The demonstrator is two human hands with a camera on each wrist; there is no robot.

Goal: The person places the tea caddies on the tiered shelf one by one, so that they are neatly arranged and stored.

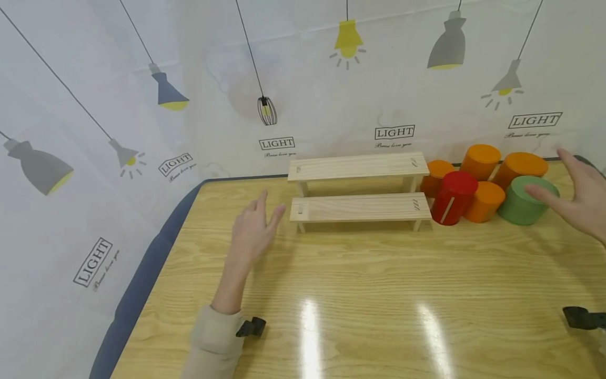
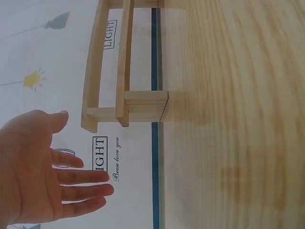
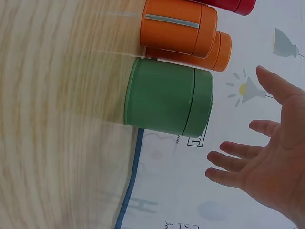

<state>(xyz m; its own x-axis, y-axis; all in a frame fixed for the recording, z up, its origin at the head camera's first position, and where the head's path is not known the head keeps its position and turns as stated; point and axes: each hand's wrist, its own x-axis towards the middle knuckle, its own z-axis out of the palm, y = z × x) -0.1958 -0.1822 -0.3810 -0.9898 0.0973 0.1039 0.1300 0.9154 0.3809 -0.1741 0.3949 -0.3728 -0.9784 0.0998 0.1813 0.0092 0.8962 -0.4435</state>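
My left hand [image 1: 252,227] is held over the table just left of a two-step wooden rack [image 1: 362,208], fingers spread and holding nothing. In the left wrist view its palm [image 2: 28,167] faces the rack's end, apart from it. The right hand [image 1: 584,195] hovers beside a green canister [image 1: 527,202], its fingers extended and free of any object. The right wrist view shows a gap between those fingers and the green canister [image 3: 162,98]. Left of the green one stand a red canister [image 1: 454,200] and several orange canisters [image 1: 484,202], grouped closely against the rack's right end.
The wooden table [image 1: 350,273] has a dark blue edge [image 1: 156,258] on its left and back. Behind it hangs a pale curtain [image 1: 312,68] printed with lamps and the word LIGHT. A black strap piece [image 1: 251,327] sits at the left wrist.
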